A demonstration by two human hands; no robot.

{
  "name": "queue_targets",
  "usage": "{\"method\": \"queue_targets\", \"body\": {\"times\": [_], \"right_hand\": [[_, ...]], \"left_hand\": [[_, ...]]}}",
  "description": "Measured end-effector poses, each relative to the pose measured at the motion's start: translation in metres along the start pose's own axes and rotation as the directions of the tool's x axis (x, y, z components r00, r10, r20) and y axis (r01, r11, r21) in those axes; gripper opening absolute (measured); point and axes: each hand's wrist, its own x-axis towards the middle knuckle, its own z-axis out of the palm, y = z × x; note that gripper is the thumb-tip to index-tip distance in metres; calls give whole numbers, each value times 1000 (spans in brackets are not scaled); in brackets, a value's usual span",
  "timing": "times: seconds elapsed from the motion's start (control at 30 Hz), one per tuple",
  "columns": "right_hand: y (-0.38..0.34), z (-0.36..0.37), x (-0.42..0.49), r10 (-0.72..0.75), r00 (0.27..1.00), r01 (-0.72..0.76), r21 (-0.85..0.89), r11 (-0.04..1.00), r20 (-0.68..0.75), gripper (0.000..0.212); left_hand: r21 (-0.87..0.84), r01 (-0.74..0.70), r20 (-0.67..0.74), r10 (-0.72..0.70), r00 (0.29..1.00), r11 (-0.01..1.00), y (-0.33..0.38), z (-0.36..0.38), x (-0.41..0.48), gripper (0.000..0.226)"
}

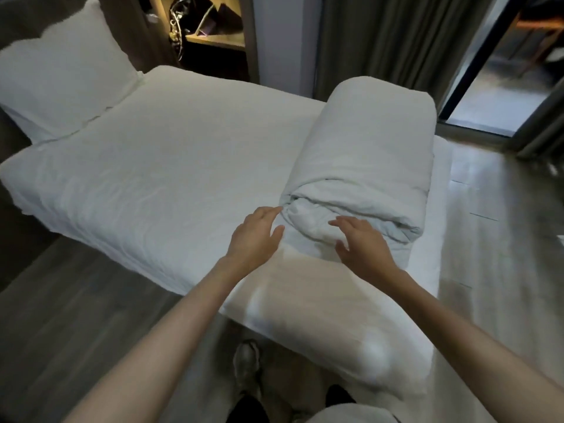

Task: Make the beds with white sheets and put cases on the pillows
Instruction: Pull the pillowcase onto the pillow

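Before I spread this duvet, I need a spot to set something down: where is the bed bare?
The widest bare patch is the white sheet between the pillow and the rolled duvet. A narrow strip runs between the duvet and the bed's foot edge. It is crowded at the duvet's near end, by the left hand and right hand.

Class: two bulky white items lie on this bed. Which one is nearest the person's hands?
The rolled duvet at the foot end, by the left hand and right hand; the pillow sits far off.
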Motion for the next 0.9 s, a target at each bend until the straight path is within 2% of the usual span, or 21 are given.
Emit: {"method": "queue_targets", "body": {"times": [0.17, 0.33, 0.6, 0.83, 0.9], "right_hand": [[-18, 13, 38, 182, 983, -182, -25, 983, -34, 43], [-30, 18, 71, 304, 952, -306, -48, 951, -41, 40], [-16, 41, 122, 311, 950, -312, -95, 945, -26, 42], [35, 82, 184, 327, 943, -316, -143, 938, 56, 52], [52, 94, 200, 341, 938, -326, -171, 930, 67, 56]], "left_hand": [[10, -118, 58, 118, 991, 993, -33, -9, 65, 43], [-11, -132, 213, 131, 968, 991, -51, -9, 113, 43], [-70, -92, 259, 107, 960, 993, -69, 19, 183, 39], [-51, -69, 318, 82, 944, 996, -85, 82, 240, 26], [-54, -72, 337, 86, 938, 996, -88, 101, 254, 29]]}}
